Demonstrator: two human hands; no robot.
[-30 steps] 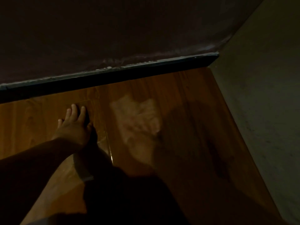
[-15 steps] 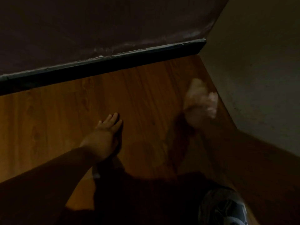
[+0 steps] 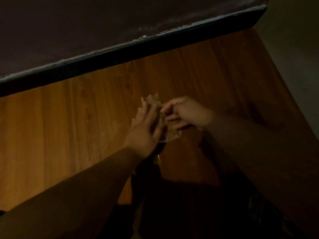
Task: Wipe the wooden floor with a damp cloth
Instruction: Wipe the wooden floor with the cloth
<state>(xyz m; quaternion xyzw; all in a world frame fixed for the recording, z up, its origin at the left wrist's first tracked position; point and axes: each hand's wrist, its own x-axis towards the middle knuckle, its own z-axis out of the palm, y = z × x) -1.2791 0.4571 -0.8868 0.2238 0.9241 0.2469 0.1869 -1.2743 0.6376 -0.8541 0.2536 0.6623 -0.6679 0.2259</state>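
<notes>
Left grip point(image 3: 145, 128): fingers straight, flat against the cloth point(image 3: 152, 100). Cloth sits bunched between both grips, mid wooden floor point(image 3: 69, 126), short of the far edge; can't tell if it touches the boards. Right grip point(image 3: 188, 114) pinches its other side. Risk: wiping while it's wadded means a small contact patch and streaks. Dim light would hide missed strips along the right edge.

Under you the floor point(image 3: 69, 135) is a warm orange-brown, streaked with fine darker grain lines and a few darker knots. Toward you it sinks into near-black shadow. The cloth point(image 3: 152, 100) you see is pale tan, the lightest thing in view. The skirting board point(image 3: 120, 54) is almost black, its blue-grey top edge flecked with pale specks. Above it the wall point(image 3: 86, 23) is dull dark brown, and the side wall point(image 3: 296, 57) on your right is greyish olive.
</notes>
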